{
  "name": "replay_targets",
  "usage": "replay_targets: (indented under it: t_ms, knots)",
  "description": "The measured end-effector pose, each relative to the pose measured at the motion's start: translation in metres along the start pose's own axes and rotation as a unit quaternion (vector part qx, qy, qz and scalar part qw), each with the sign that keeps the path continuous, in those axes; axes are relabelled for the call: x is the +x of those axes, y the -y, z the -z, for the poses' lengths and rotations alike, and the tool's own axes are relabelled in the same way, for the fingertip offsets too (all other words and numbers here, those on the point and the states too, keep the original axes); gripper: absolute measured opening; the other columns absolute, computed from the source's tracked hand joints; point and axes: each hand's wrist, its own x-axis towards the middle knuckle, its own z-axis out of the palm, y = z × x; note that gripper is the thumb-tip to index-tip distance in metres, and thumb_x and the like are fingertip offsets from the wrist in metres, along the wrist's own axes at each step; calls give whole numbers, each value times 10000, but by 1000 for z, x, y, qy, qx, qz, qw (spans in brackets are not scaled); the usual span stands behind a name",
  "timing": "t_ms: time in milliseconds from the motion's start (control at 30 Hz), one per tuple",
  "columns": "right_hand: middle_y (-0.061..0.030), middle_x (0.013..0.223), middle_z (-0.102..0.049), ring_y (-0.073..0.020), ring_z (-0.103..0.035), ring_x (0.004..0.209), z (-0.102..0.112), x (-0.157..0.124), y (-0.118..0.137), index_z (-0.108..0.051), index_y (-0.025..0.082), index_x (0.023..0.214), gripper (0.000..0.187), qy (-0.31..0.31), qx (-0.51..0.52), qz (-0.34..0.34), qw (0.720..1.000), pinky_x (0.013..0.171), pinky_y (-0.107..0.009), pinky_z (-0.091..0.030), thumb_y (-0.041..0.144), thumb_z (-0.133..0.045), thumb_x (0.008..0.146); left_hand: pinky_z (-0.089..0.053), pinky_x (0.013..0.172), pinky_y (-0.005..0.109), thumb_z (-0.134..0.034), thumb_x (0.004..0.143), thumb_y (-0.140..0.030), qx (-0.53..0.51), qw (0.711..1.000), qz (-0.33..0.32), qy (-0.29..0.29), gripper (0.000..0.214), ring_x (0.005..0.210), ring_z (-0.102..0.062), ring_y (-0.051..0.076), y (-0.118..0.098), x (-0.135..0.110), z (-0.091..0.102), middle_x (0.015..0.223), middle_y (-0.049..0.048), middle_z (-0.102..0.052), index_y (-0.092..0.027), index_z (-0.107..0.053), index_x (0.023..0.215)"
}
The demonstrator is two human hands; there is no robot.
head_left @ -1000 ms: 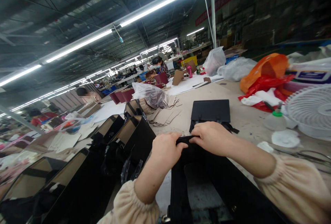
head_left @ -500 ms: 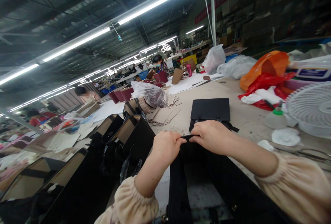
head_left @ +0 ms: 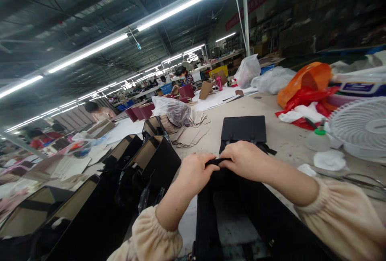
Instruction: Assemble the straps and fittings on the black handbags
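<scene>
A black paper bag (head_left: 241, 216) stands open right below me on the table. My left hand (head_left: 194, 172) and my right hand (head_left: 245, 159) are both closed on the far rim of the black paper bag, fingertips almost touching at a dark strip between them. Just beyond my hands a folded flat black bag (head_left: 243, 129) lies on the tabletop. Cream sleeves cover both my forearms.
A row of open black bags (head_left: 150, 160) lies at my left. Cardboard inserts (head_left: 189, 134) and a clear plastic bag (head_left: 173, 110) sit behind them. At the right are a white fan (head_left: 360, 128), a glue bottle (head_left: 316, 138), scissors (head_left: 358, 180) and orange and red plastic bags (head_left: 304, 86). Other people work farther back.
My two hands have drawn closer together along the bag's rim, covering more of the dark strip between them. The view has shifted slightly.
</scene>
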Motion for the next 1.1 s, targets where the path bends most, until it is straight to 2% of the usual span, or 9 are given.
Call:
replay_targets:
  t_ms: [100,200,567,733,800,867,1000,1100]
  knots:
    - [-26,775,-696,-190,-626,765,-1,1,1,-695,229,761,190,-1,-8,-7,1000,635,-264,-397,300,-520,781,-405,637,238,-571,806,-330,13,1000,-10,6,142,759,-615,157,0,3,0,822,-12,-699,-247,-683,833]
    - [-29,771,-697,-189,-626,758,-3,1,0,-690,223,743,179,1,-7,-13,1000,637,-264,-397,290,-526,771,-392,612,227,-543,822,-292,18,1000,-14,5,165,718,-604,143,-2,5,0,770,-5,-690,-224,-683,767]
    - [-37,791,-695,-192,-623,796,3,3,3,-698,221,737,225,17,7,-21,1000,667,-263,-400,354,-529,799,-390,590,203,-495,851,-285,-106,994,28,14,245,635,-572,115,3,2,1,708,-5,-684,-191,-709,781]
    - [-33,796,-691,-179,-617,780,5,-1,-3,-709,232,805,224,21,36,-15,999,658,-248,-400,388,-549,787,-438,663,212,-423,884,-331,-159,986,23,35,313,733,-606,140,11,-8,11,837,10,-699,-179,-695,912]
    - [-32,824,-688,-174,-612,781,7,-5,-5,-705,235,872,240,18,55,0,998,665,-244,-402,404,-564,776,-445,718,224,-515,833,-368,-150,988,20,23,279,802,-613,159,12,-12,14,908,22,-697,-185,-684,959]
    - [-28,863,-682,-172,-606,801,9,-8,-6,-694,242,928,266,9,70,17,997,673,-242,-402,417,-572,769,-441,729,230,-592,779,-371,-119,993,7,20,249,806,-615,165,12,-14,15,893,17,-699,-199,-690,929]
    - [-13,893,-668,-170,-597,821,10,-5,-2,-682,265,945,259,-9,65,31,997,659,-245,-393,422,-541,796,-415,650,244,-563,800,-332,-25,999,9,32,183,713,-612,160,7,-10,15,760,7,-698,-213,-703,796]
    - [-13,849,-664,-165,-591,796,8,1,3,-687,250,864,212,1,38,45,998,645,-246,-380,356,-510,819,-393,627,248,-556,800,-311,24,999,17,28,169,714,-607,166,3,-7,13,759,10,-692,-212,-689,765]
